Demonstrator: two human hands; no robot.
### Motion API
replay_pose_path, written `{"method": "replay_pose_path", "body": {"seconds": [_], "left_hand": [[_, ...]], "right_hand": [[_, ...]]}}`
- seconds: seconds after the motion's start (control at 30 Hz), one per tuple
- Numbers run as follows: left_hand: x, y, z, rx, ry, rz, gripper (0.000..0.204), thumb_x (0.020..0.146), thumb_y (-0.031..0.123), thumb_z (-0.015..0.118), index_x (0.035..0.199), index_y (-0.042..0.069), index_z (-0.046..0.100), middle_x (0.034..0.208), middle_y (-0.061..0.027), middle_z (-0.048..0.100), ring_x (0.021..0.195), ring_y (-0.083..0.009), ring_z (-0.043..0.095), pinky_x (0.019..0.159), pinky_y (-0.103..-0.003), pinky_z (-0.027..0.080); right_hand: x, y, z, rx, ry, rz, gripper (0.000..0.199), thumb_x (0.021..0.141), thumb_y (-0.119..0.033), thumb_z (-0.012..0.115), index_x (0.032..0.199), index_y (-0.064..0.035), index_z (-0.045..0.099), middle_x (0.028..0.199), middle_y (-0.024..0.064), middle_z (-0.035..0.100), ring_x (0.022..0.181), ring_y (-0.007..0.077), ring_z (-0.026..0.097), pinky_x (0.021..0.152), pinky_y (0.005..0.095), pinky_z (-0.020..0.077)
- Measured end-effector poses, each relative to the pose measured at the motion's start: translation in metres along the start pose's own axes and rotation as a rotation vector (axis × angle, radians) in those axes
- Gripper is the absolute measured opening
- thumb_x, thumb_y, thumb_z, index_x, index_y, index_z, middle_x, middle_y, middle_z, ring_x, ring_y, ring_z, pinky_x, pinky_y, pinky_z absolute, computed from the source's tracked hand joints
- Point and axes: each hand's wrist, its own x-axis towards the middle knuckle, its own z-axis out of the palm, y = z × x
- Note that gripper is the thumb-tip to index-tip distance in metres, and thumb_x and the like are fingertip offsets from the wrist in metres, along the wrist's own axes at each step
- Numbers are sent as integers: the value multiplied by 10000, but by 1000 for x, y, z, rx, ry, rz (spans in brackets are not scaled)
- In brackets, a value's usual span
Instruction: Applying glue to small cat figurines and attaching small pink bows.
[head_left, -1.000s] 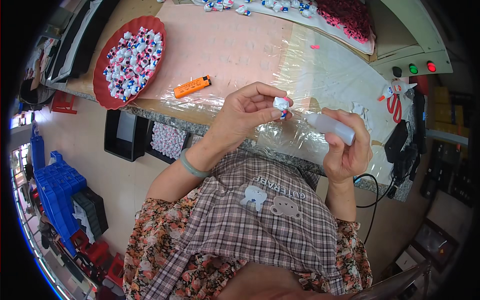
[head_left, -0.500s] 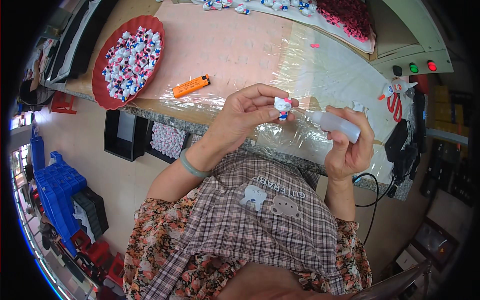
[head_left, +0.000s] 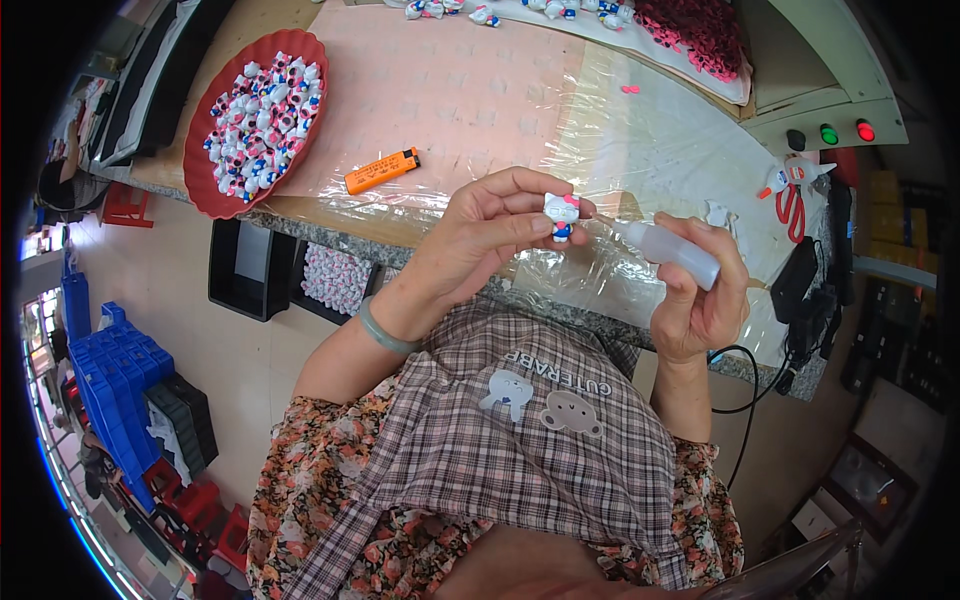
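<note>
Between the thumb and fingers of my left hand [head_left: 497,222] is a small cat figurine [head_left: 562,217], white with a pink bow and blue clothes. It is held upright above the front of the workbench. My right hand [head_left: 706,288] grips a translucent squeeze bottle [head_left: 678,253] lying nearly level, its thin nozzle pointing left at the figurine. The nozzle tip is close to the figurine's side; I cannot tell whether they touch. A red scalloped bowl [head_left: 204,187] heaped with similar figurines [head_left: 262,130] stands at the left of the bench.
An orange lighter [head_left: 382,171] lies on the plastic-covered bench [head_left: 450,90]. More figurines [head_left: 548,10] and a heap of dark pink pieces [head_left: 690,38] are at the back. Red-handled scissors [head_left: 790,212] and a glue bottle [head_left: 800,174] lie right. Black bins [head_left: 245,270] sit below the left edge.
The figurine has shifted slightly left and turned a little in my left fingers, with a small gap opening from the nozzle. My right hand and the bottle have barely moved.
</note>
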Motion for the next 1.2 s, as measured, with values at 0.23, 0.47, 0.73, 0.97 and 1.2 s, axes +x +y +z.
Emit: {"method": "replay_pose_path", "body": {"seconds": [0.23, 0.47, 0.73, 0.97, 1.2], "left_hand": [[1, -3, -4, 26, 14, 9, 283, 898, 28, 585, 1178, -3, 568, 1174, -195, 623, 1030, -258, 647, 926, -344, 519], [1, -6, -4, 3, 32, 18, 304, 890, 19, 599, 1192, -10, 587, 1078, -129, 657, 979, -218, 659, 864, -328, 537], [2, -5, -5, 12, 13, -11, 301, 898, 23, 593, 1196, -18, 586, 1050, -129, 662, 972, -223, 661, 867, -333, 537], [6, -6, -17, 81, 49, 5, 296, 904, 44, 589, 1195, -9, 579, 1152, -166, 632, 1033, -229, 630, 924, -365, 512], [8, -15, -29, 225, 86, 58, 279, 900, -30, 561, 1177, -10, 584, 1080, -109, 654, 1001, -209, 652, 901, -303, 518]], "right_hand": [[3, -4, 0, -30, -30, -52, 385, 858, -222, 695, 1097, 40, 544, 883, 170, 685, 757, 274, 672, 637, 306, 536], [2, -3, -4, 20, -116, 28, 354, 941, -209, 595, 1157, 57, 511, 914, 204, 675, 717, 203, 664, 640, 265, 532], [-4, 4, 1, 65, -51, 117, 393, 948, -263, 587, 1179, 44, 503, 912, 210, 676, 611, 120, 568, 549, 208, 459], [4, 18, 1, 636, 193, 537, 339, 865, -2, 635, 1170, 19, 490, 1016, 180, 609, 667, 132, 583, 546, 234, 477], [21, 73, 5, 572, 12, 819, 305, 812, 15, 675, 1081, 12, 529, 954, 68, 574, 765, 140, 606, 668, 262, 510]]}}
